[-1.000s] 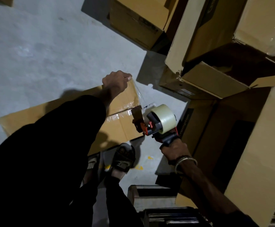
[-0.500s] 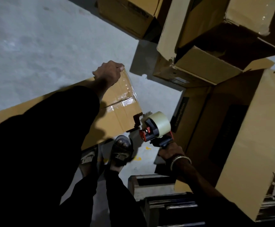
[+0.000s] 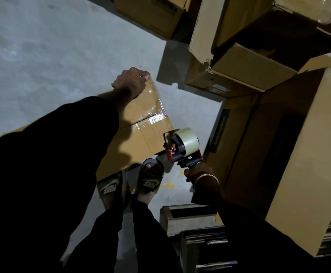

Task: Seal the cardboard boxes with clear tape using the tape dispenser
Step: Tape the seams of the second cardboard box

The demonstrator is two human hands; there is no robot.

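A closed brown cardboard box (image 3: 141, 140) lies on the grey floor in front of my feet. A strip of clear tape (image 3: 156, 111) runs along its right end, across the flap seam. My left hand (image 3: 130, 82) rests on the box's far corner, fingers curled over the edge and the tape's end. My right hand (image 3: 199, 173) grips the handle of a red and black tape dispenser (image 3: 180, 149) with a roll of clear tape, held at the box's near right corner.
Several more cardboard boxes (image 3: 259, 75) are stacked at the right and top, some with open flaps; one tall box (image 3: 308, 154) stands close by my right arm. My sandalled feet (image 3: 151, 178) are below the box. Crates with papers (image 3: 206, 241) sit at bottom right.
My right hand has drawn the dispenser down along the box's right end toward me, laying tape from the far corner to the near corner. My left hand has stayed at the far corner.
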